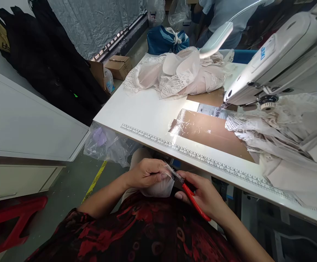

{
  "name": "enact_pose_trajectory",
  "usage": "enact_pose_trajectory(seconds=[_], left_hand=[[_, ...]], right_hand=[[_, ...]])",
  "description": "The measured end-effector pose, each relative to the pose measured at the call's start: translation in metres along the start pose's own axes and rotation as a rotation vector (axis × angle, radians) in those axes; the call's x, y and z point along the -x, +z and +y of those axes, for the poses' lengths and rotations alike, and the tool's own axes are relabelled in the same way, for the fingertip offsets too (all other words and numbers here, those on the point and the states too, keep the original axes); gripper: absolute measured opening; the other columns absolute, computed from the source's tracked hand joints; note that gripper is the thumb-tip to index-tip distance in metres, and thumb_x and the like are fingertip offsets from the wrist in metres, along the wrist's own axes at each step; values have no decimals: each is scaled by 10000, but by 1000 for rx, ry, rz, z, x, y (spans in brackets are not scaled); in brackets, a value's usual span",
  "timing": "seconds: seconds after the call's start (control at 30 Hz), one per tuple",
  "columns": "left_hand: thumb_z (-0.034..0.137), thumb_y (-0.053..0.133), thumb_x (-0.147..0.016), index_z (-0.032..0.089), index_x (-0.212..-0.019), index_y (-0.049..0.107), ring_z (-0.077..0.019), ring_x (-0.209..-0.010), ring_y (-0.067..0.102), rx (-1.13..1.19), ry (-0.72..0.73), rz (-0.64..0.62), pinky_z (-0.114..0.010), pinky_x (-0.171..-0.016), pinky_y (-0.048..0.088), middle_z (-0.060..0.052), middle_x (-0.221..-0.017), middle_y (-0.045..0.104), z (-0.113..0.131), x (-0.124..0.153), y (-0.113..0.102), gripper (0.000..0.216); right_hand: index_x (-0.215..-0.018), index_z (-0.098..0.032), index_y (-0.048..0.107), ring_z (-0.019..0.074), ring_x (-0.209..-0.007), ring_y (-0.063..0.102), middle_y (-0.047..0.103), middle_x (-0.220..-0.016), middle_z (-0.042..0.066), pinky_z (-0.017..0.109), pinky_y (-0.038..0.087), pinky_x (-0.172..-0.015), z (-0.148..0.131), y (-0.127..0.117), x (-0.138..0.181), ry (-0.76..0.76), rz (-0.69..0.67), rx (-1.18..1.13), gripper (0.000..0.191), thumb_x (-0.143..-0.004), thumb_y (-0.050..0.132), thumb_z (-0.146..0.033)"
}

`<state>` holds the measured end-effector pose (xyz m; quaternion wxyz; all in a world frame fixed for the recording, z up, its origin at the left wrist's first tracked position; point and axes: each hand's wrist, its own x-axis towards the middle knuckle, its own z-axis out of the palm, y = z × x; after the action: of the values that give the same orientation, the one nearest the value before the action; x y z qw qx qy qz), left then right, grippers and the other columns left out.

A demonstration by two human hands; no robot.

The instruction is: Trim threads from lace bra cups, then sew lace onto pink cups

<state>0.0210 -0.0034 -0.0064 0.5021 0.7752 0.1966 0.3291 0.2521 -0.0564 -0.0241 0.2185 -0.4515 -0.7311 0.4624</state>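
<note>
The left hand (146,174) pinches a pale fabric piece (160,189) between thumb and fingertips, above the person's lap and just off the near edge of the tabletop (144,109). The right hand (203,193) is wrapped around red-handled snips (191,200), whose metal blades point left toward the fabric's edge and a wisp of pale threads (169,168); whether the blades touch the threads cannot be told. The cloth looks thin, light and limp, so it likely sags wherever it lacks support and may slide a little if held loosely. A firm pinch close to the edge, as the left hand has it, should keep it taut without stretching; sheer cloth of this kind could snag or be nicked by the tips. The snips look stiff and small, best taken by the red handles, well clear of the blades. On the tabletop lie 2 heaps of similar stuff: a lacy heap (180,72) at the far side and a right-hand heap (297,145) beside the sewing machine (273,54). A printed ruler (175,146) runs along the near edge.
</note>
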Motion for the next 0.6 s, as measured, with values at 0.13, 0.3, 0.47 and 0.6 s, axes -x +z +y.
enact_pose_trajectory(seconds=[0.13, 0.3, 0.47, 0.6], left_hand=[[150, 489, -900, 111, -983, 662, -165, -870, 642, -26, 20, -2, -272, -789, 516, -127, -929, 678, -1, 0, 2, 195], [146, 483, -900, 103, -981, 659, -161, -853, 636, -75, 49, 9, -268, -778, 518, -129, -912, 675, -2, 0, 3, 198], [175, 473, -911, 118, -986, 654, -163, -848, 634, -119, 45, 4, -269, -766, 521, -124, -910, 676, -3, 0, 4, 204], [184, 475, -911, 112, -982, 649, -163, -819, 627, -154, 47, 5, -269, -738, 518, -121, -877, 669, -3, 2, 5, 202]], right_hand=[[-1177, -236, 562, 238, -956, 640, 684, -1080, 60, 302, 482, -796, 0, -1, 1, 0, 8, 47, 406, -804, 667, -359], [-1171, -225, 560, 225, -921, 636, 683, -1044, 61, 293, 476, -772, -1, -2, 0, 1, 0, 47, 405, -806, 668, -365], [-1108, -218, 583, 195, -828, 624, 681, -937, 40, 269, 462, -721, -5, -3, -2, 8, -7, 37, 330, -821, 653, -365], [-983, -207, 621, 175, -708, 608, 670, -799, 24, 253, 446, -653, -2, -3, 0, 34, -15, 38, 216, -847, 614, -374]])
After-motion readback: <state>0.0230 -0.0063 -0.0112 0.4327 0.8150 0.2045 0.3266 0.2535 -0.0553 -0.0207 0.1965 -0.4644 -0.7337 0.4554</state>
